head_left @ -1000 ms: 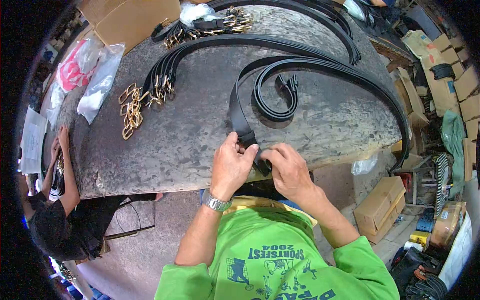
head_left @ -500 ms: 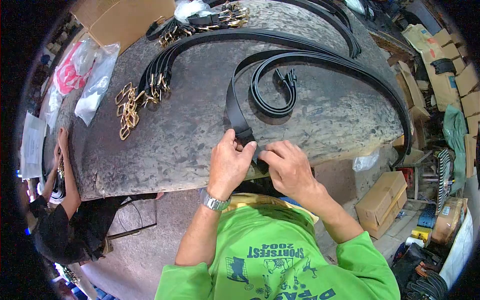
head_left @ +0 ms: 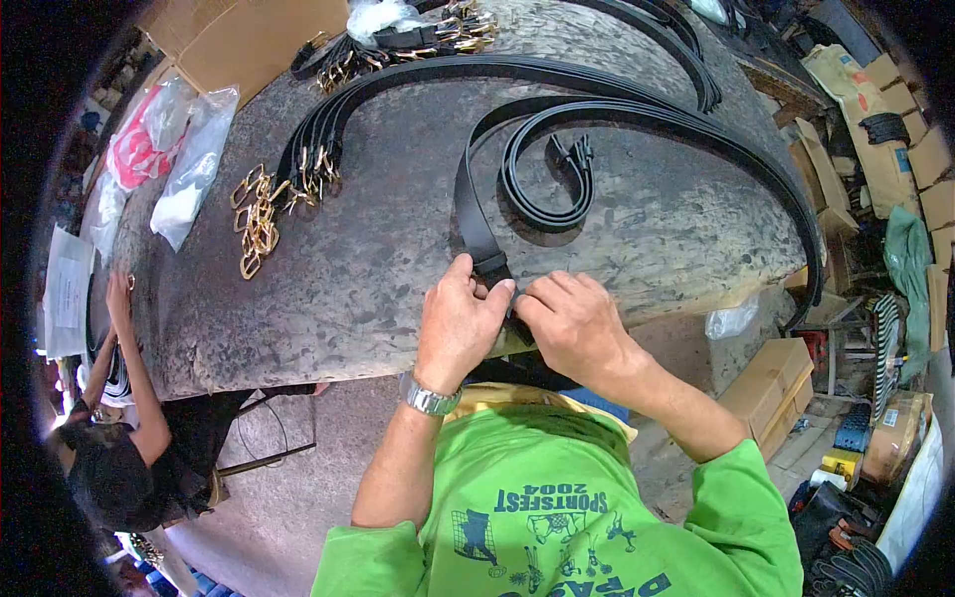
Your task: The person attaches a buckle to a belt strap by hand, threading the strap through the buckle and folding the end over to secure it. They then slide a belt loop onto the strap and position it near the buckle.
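A black belt [head_left: 476,214] curves down across the table to its near edge, where both hands grip its end. My left hand [head_left: 460,316] pinches the strap just below a black belt loop [head_left: 489,263], thumb on top. Close beside it, my right hand [head_left: 575,323] has its fingers curled tightly on the same end; the tip between the hands is mostly hidden. Beyond them lies a coiled bundle of black belts [head_left: 509,179]. Farther left, a long stack of belts [head_left: 343,104] ends in several gold buckles [head_left: 257,234].
The worn dark table [head_left: 388,239] has a cardboard box [head_left: 249,45] and plastic bags [head_left: 189,179] at its far left. More buckled belts [head_left: 418,40] lie at the back. Another person [head_left: 129,458] works at the left edge. Cardboard boxes [head_left: 771,383] stand at right.
My right forearm and elbow have swung slightly outward to the right while both hands keep hold of the belt end. The other person's hand at the left has shifted a little.
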The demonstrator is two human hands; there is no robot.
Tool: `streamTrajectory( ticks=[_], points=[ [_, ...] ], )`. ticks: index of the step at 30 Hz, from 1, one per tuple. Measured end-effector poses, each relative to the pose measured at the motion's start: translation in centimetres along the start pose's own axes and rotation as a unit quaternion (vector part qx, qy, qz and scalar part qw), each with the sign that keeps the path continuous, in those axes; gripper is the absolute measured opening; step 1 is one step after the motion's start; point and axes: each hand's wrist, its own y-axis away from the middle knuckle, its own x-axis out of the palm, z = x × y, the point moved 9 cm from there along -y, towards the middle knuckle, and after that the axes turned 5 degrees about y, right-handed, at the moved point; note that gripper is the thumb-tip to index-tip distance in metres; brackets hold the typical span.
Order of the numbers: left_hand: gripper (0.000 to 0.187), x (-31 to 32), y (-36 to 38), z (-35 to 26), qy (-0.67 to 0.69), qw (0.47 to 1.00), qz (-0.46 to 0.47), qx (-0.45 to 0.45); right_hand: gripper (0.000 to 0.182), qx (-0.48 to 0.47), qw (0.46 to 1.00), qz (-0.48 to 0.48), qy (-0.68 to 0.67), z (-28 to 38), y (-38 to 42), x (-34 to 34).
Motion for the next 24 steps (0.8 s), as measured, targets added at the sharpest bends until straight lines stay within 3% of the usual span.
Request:
streamTrajectory(
  ticks=[6,9,11,14,19,21,22,24],
  points=[
    [0.03,-0.1,0.1,0.0,0.008,1.0,0.004,0.002,0.015,-0.02,1.0,-0.004,-0.004,0.0,-1.0,0.6],
    [0.03,0.0,0.1,0.5,0.028,0.999,0.014,-0.014,0.014,0.018,0.999,-0.023,-0.018,-2.9,-0.7,0.0],
    [0.03,-0.1,0.2,0.2,0.017,1.0,0.013,-0.015,0.013,0.116,0.989,-0.083,0.021,-6.6,0.5,-1.4],
    [0.03,0.2,0.1,0.7,0.038,0.999,0.022,-0.016,0.017,0.202,0.977,-0.07,0.019,-8.7,2.2,-2.9],
    [0.029,0.3,-0.1,0.8,0.028,0.999,0.03,-0.013,0.012,0.191,0.979,-0.056,-0.048,-6.5,3.1,-2.6],
    [0.029,0.2,0.0,0.9,0.027,0.999,0.024,-0.017,0.018,0.137,0.985,-0.065,-0.075,-4.4,2.9,-2.8],
    [0.029,0.3,0.1,1.1,0.036,0.999,0.026,-0.023,0.028,0.134,0.987,-0.015,-0.084,-3.6,3.1,-2.2],
    [0.029,0.4,0.1,1.3,0.045,0.998,0.027,-0.03,0.028,0.105,0.99,-0.004,-0.092,-1.8,2.9,-2.0]
  ],
)
